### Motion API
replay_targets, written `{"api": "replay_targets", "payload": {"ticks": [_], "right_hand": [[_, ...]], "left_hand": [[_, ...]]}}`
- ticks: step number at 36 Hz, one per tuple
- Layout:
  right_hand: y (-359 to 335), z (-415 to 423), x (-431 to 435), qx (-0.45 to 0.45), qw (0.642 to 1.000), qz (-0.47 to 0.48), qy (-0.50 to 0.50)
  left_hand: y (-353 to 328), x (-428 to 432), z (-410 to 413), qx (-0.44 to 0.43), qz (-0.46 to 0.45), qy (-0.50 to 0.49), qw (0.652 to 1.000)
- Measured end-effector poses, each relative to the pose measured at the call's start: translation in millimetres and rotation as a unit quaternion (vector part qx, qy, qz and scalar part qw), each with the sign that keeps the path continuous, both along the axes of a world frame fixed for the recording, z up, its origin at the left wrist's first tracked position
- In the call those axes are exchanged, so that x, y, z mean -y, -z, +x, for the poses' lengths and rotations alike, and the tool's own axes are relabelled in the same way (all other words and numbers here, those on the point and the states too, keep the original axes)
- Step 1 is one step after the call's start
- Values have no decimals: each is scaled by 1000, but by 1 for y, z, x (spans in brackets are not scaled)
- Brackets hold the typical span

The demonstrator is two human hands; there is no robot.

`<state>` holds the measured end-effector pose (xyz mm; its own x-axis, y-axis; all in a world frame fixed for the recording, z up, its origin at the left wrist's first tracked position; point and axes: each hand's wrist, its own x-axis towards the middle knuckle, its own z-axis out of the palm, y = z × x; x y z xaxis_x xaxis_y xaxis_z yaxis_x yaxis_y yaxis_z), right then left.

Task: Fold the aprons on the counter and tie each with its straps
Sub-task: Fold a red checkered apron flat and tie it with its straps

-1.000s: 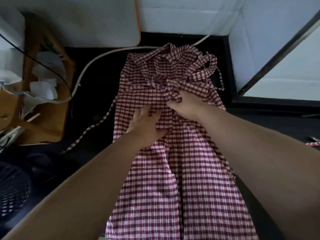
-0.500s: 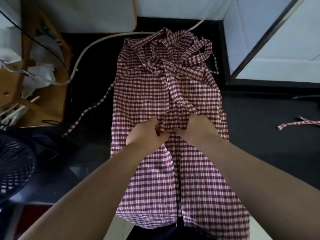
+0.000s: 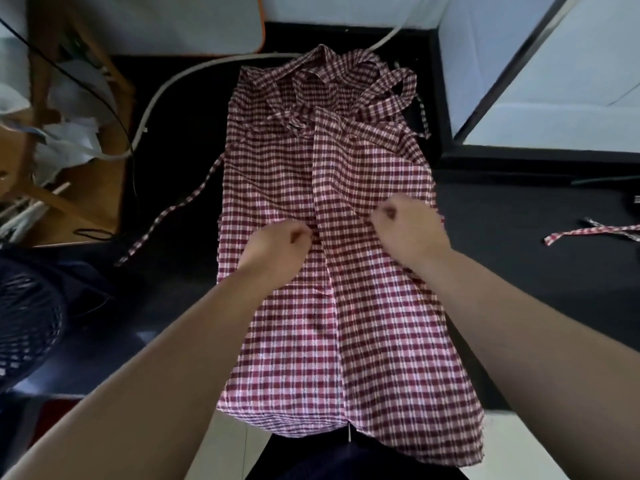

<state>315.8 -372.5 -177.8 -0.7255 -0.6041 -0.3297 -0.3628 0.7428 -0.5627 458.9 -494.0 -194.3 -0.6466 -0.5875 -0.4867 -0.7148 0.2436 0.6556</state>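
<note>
A red and white checked apron (image 3: 363, 323) lies lengthwise on the black counter (image 3: 519, 254), its lower hem hanging over the near edge. Its neck loop and straps (image 3: 377, 95) are bunched at the far end. One waist strap (image 3: 173, 216) trails off to the left. My left hand (image 3: 277, 247) has its fingers curled on the cloth beside the middle fold. My right hand (image 3: 408, 230) is curled on the overlapping right panel. Whether either hand pinches the cloth is hidden by the fingers.
A loose checked strap (image 3: 588, 233) lies on the counter at the right. A white cable (image 3: 180, 81) curves along the back left. A wooden shelf with papers (image 3: 69, 133) stands at left, and a dark fan grille (image 3: 24, 317) below it. White panels rise at the back.
Both hands have slid toward me down the middle of the apron and then drawn apart, the right one moving right. The centre fold now lies flatter.
</note>
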Motion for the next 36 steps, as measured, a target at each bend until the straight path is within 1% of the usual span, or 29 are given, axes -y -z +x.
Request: {"api": "replay_targets", "payload": {"ticks": [1,2,4,6,7,9,10,11,13,16,18,20,23,27,30,32,34,36], "right_hand": [[0,-7,-6,-25,998,-6,58],[2,-15,-12,-32,994,0,103],[9,-28,-22,-6,987,43,157],[15,-38,-30,39,981,77,176],[17,-43,-33,74,977,69,186],[15,-45,-33,162,960,17,227],[16,-48,-34,177,953,-5,247],[18,-51,-34,170,951,-13,258],[16,-53,-35,152,958,-2,244],[19,-56,-34,94,985,78,123],[21,-57,-28,57,987,132,65],[29,-59,-21,8,988,146,44],[34,-59,-16,-36,988,135,59],[28,-59,-21,-38,991,126,12],[22,-69,-28,-45,996,81,6],[19,-80,-29,-21,998,43,32],[16,-86,-26,32,998,-12,54],[12,-86,-18,50,996,-60,48]], "left_hand": [[-2,-1,-5,-6,-1,0,1000],[-4,-3,-12,-5,-6,7,1000],[-4,-6,-26,3,-32,22,999],[2,-9,-38,21,-43,23,999],[5,-12,-44,28,-37,12,999],[8,-17,-50,44,-21,-20,999],[9,-20,-53,56,-22,-32,998],[10,-21,-54,67,-27,-43,996],[12,-23,-57,75,-41,-62,994],[17,-29,-58,81,-77,-61,992],[18,-34,-56,78,-93,-59,991],[16,-39,-54,84,-115,-50,989],[16,-43,-52,92,-140,-33,985],[16,-42,-52,87,-127,-43,987],[14,-43,-51,81,-123,-47,988],[13,-43,-51,81,-112,-49,989],[10,-44,-53,83,-97,-55,990],[8,-45,-53,85,-85,-63,991]]}}
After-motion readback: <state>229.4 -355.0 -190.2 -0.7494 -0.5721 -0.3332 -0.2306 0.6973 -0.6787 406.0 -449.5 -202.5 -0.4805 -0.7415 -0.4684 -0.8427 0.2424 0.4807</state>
